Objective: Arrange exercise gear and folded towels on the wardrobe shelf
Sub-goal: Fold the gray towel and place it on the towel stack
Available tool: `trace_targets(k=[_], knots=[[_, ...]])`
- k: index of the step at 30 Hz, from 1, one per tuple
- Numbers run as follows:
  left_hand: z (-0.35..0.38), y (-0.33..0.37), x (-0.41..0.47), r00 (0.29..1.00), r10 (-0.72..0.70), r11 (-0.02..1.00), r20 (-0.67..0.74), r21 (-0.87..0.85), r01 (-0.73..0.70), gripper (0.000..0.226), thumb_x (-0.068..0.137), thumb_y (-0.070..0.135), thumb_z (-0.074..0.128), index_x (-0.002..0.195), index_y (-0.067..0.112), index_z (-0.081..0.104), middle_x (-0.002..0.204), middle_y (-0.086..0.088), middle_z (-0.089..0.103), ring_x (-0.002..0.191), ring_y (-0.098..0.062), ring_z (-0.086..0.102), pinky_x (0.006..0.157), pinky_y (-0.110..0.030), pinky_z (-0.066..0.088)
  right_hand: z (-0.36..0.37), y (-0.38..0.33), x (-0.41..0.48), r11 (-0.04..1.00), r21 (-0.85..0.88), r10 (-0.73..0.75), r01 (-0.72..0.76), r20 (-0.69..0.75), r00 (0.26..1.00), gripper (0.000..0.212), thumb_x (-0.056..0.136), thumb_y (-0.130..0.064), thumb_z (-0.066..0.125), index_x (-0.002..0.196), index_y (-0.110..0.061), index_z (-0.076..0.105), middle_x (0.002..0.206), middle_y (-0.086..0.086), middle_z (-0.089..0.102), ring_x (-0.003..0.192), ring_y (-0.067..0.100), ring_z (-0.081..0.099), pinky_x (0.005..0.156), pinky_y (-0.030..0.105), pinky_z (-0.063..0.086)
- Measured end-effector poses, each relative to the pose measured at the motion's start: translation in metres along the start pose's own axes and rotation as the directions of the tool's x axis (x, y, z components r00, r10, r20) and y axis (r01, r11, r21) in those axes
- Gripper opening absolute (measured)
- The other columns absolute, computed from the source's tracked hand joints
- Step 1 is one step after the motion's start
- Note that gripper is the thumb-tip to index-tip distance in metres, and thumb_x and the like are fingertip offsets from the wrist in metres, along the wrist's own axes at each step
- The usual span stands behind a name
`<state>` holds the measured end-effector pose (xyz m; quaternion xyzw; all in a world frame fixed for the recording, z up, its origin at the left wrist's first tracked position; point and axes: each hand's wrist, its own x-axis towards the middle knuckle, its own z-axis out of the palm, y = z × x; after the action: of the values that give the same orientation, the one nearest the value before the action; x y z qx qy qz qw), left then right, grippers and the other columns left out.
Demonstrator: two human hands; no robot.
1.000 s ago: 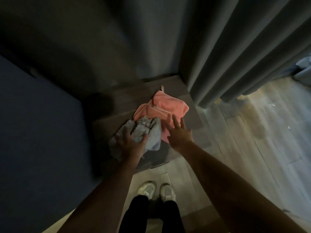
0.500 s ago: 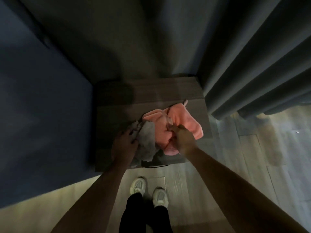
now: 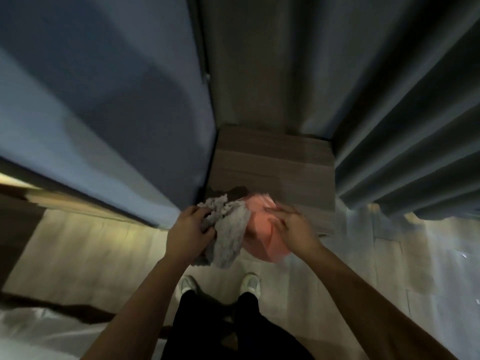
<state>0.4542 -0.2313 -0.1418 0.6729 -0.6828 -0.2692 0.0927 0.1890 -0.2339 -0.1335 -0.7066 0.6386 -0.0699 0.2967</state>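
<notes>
My left hand (image 3: 191, 231) grips a crumpled grey towel (image 3: 230, 232), which hangs down in front of me. Beside it, my right hand (image 3: 294, 228) grips a pink towel (image 3: 259, 229). Both towels are lifted off the low wooden cabinet top (image 3: 272, 165) and held over its front edge. The picture is dim and a little blurred, so the fingers' exact lie on the pink towel is hard to make out.
A blue wardrobe door (image 3: 104, 113) stands to the left. Grey curtains (image 3: 402, 126) hang on the right. Below are a light wooden floor (image 3: 91, 250), my white shoes (image 3: 250, 283) and dark trousers. White bedding (image 3: 39, 331) shows at the bottom left.
Both hands closed on the towels and lifted them off the cabinet top toward me. The camera view has tilted up and shifted, showing more of the blue door.
</notes>
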Motion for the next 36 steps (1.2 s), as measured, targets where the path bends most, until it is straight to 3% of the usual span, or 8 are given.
trace_targets(k=[4,6,9,14,18,23,31,36], knots=[[-0.031,-0.039,-0.044,0.996,-0.077,0.996,-0.052,0.034,0.079,0.040,0.081,0.036,0.065,0.121,0.028,0.061,0.117,0.004,0.057,0.100,-0.017,0.056,0.073,-0.036,0.054,0.015,-0.056,0.000,0.988,-0.102,-0.104,0.117,0.120,0.987,0.038,0.103,-0.031,0.041,0.140,-0.031,0.051,0.160,-0.006,0.024,0.148,0.018,0.020,0.117,0.032,0.020],[-0.043,-0.064,-0.062,0.993,-0.098,0.994,-0.069,0.049,0.102,0.041,0.081,0.039,0.064,0.121,0.031,0.059,0.118,0.006,0.056,0.100,-0.015,0.055,0.073,-0.034,0.054,0.025,-0.090,0.000,0.983,-0.107,-0.133,0.150,0.152,0.979,0.038,0.103,-0.033,0.041,0.139,-0.034,0.052,0.155,-0.004,0.037,0.141,0.019,0.035,0.112,0.035,0.031],[-0.066,-0.105,-0.082,0.985,-0.123,0.990,-0.118,0.050,0.129,0.041,0.082,0.042,0.062,0.122,0.032,0.058,0.120,0.008,0.055,0.101,-0.013,0.054,0.071,-0.031,0.053,0.041,-0.145,-0.001,0.983,-0.049,-0.169,0.180,0.172,0.971,0.032,0.102,-0.030,0.044,0.128,-0.038,0.062,0.127,0.001,0.065,0.108,0.025,0.063,0.087,0.034,0.048],[-0.109,-0.188,-0.111,0.971,-0.176,0.983,-0.161,0.013,0.181,0.041,0.083,0.042,0.062,0.123,0.035,0.058,0.122,0.008,0.054,0.104,-0.014,0.054,0.076,-0.032,0.053,0.081,-0.238,0.001,0.968,-0.042,-0.235,0.247,0.186,0.954,0.028,0.100,-0.031,0.046,0.118,-0.035,0.067,0.110,0.006,0.072,0.100,0.028,0.066,0.085,0.041,0.051],[-0.152,-0.253,-0.127,0.967,-0.186,0.982,-0.175,-0.001,0.189,0.041,0.083,0.040,0.061,0.123,0.033,0.058,0.120,0.006,0.054,0.105,-0.016,0.052,0.076,-0.033,0.051,0.115,-0.309,0.014,0.971,-0.063,-0.213,0.230,0.205,0.955,0.027,0.100,-0.034,0.045,0.113,-0.035,0.069,0.096,0.001,0.075,0.090,0.021,0.069,0.078,0.032,0.052],[-0.205,-0.316,-0.143,0.958,-0.203,0.979,-0.204,-0.007,0.206,0.041,0.083,0.039,0.060,0.124,0.033,0.057,0.120,0.007,0.052,0.103,-0.015,0.051,0.077,-0.035,0.053,0.140,-0.392,0.028,0.962,-0.007,-0.269,0.275,0.174,0.947,0.028,0.101,-0.036,0.046,0.121,-0.041,0.065,0.110,-0.003,0.073,0.100,0.018,0.065,0.079,0.028,0.046],[-0.269,-0.400,-0.135,0.930,-0.230,0.973,-0.286,-0.071,0.219,0.039,0.082,0.033,0.064,0.121,0.029,0.060,0.114,0.005,0.053,0.105,-0.016,0.050,0.079,-0.040,0.052,0.176,-0.501,0.076,0.928,0.067,-0.373,0.368,0.227,0.900,0.033,0.100,-0.038,0.047,0.105,-0.019,0.073,0.097,0.003,0.075,0.093,0.015,0.067,0.085,0.033,0.049],[-0.299,-0.449,-0.111,0.916,-0.238,0.971,-0.322,-0.090,0.221,0.037,0.083,0.029,0.065,0.120,0.027,0.061,0.113,0.004,0.054,0.103,-0.015,0.048,0.079,-0.036,0.050,0.203,-0.559,0.123,0.910,0.056,-0.410,0.410,0.255,0.876,0.028,0.099,-0.040,0.049,0.117,-0.032,0.069,0.116,-0.005,0.071,0.111,0.016,0.063,0.092,0.039,0.049]])
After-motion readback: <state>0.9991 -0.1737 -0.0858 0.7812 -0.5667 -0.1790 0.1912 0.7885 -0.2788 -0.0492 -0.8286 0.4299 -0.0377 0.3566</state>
